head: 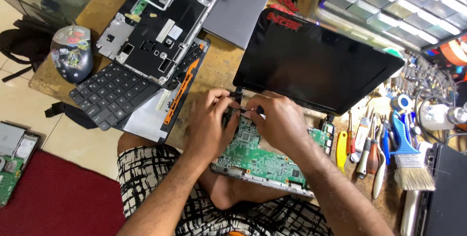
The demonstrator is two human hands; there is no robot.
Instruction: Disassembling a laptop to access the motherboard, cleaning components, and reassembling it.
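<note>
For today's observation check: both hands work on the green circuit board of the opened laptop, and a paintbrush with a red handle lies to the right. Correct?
Not quite. The head view shows the paintbrush has a blue handle, not red. Both the left hand and right hand do work on the green circuit board.

Bare wood shows on the worktop (214, 66) between the black detached keyboard (109, 92) and the tilted black laptop screen (316, 61), an open lane toward the far edge. Along the right edge, a row of screwdrivers and pliers (365, 143) and a blue-handled brush (408, 153) crowd the green circuit board (258, 156).
</note>
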